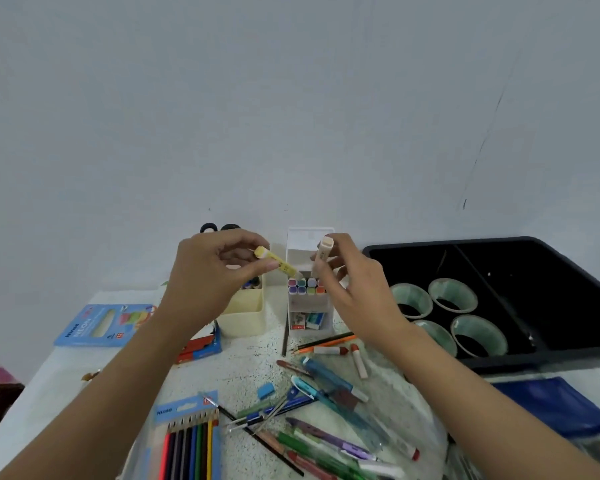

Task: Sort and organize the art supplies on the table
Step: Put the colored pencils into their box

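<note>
Left hand (215, 271) pinches a yellow marker (278, 264); right hand (354, 292) grips a cream marker (323, 252) nearly upright. Both hover over the white organizer (309, 301) at the table's (246, 365) far edge, blocking part of its stored markers (302, 286). Black tray (551, 289) at the far right corner holds 4 tape rolls (440, 289). Scissors (208, 227) hide mostly behind the left hand. Loose pens (329, 441) crowd the near edge.

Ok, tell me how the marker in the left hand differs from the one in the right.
Colour: the left hand holds a yellow marker, the right hand a beige marker. Pose: the yellow marker slants down to the right; the beige marker stands nearly upright. Both are stubby, held above the white organiser.
</note>
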A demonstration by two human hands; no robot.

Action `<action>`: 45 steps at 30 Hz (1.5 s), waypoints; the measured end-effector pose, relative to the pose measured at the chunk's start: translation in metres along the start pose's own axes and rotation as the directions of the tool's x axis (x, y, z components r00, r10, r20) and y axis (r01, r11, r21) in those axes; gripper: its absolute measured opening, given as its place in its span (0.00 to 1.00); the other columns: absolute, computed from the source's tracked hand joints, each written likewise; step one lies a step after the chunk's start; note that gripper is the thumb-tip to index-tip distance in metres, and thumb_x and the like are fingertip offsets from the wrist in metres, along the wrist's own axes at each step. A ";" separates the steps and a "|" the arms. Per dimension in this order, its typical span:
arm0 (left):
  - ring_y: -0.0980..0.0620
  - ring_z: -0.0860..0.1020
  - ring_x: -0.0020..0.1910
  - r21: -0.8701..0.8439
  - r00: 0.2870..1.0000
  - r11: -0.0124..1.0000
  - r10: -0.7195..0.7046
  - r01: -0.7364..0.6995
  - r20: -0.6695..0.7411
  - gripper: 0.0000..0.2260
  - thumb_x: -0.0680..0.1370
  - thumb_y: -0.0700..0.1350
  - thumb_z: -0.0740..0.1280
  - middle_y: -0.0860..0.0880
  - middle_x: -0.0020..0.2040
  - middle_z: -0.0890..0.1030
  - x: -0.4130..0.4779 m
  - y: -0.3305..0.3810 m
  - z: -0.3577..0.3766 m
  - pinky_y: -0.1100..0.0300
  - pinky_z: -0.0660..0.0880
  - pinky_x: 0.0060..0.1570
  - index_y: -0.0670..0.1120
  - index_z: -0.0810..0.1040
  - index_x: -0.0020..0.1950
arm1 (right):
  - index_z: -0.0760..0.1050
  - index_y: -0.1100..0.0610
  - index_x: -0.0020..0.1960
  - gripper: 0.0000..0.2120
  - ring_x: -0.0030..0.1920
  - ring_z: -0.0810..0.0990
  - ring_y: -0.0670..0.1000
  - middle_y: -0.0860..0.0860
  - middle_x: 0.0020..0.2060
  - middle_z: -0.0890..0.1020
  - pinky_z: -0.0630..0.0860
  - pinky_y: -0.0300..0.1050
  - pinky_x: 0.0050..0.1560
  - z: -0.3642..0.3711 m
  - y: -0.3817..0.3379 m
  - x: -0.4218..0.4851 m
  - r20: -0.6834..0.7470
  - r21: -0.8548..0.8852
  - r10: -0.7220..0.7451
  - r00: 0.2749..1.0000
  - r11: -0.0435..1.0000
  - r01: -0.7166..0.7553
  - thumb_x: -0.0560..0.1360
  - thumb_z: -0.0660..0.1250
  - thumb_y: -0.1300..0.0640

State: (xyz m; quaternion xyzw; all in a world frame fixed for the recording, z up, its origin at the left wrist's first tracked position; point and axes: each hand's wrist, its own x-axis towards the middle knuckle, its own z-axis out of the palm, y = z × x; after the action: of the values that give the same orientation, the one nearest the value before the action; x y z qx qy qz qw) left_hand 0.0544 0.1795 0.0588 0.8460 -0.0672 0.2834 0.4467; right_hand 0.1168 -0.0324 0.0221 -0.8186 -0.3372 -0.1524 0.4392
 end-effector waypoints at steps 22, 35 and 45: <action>0.59 0.77 0.43 0.335 0.900 0.839 0.367 -0.429 0.234 0.11 0.72 0.40 0.77 0.54 0.45 0.84 0.001 -0.022 0.030 0.65 0.75 0.43 0.48 0.85 0.54 | 0.80 0.53 0.53 0.07 0.53 0.78 0.48 0.45 0.50 0.82 0.72 0.49 0.56 0.019 0.026 0.006 0.030 -0.238 -0.187 0.982 0.953 0.188 0.75 0.71 0.61; 0.52 0.75 0.47 0.437 0.943 0.845 0.216 -0.310 0.251 0.11 0.80 0.52 0.65 0.54 0.52 0.79 0.002 -0.057 0.052 0.53 0.76 0.43 0.51 0.82 0.58 | 0.75 0.52 0.48 0.08 0.38 0.75 0.50 0.45 0.38 0.80 0.65 0.44 0.55 0.026 0.035 0.012 0.109 -0.399 -0.150 0.983 0.899 0.181 0.77 0.64 0.65; 0.51 0.76 0.44 0.460 0.949 0.852 0.123 -0.250 0.289 0.10 0.83 0.48 0.61 0.53 0.47 0.78 0.009 -0.067 0.059 0.55 0.73 0.41 0.48 0.81 0.56 | 0.80 0.50 0.46 0.09 0.38 0.74 0.45 0.42 0.43 0.83 0.57 0.39 0.45 0.032 0.038 0.018 0.025 -0.399 -0.205 0.979 0.895 0.197 0.75 0.67 0.63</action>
State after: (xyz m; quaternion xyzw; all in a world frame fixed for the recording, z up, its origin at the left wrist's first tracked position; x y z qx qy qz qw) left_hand 0.1113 0.1737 -0.0101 0.9495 -0.1309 0.2250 0.1751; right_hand 0.1542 -0.0131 -0.0094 -0.8504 -0.3778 -0.2696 0.2478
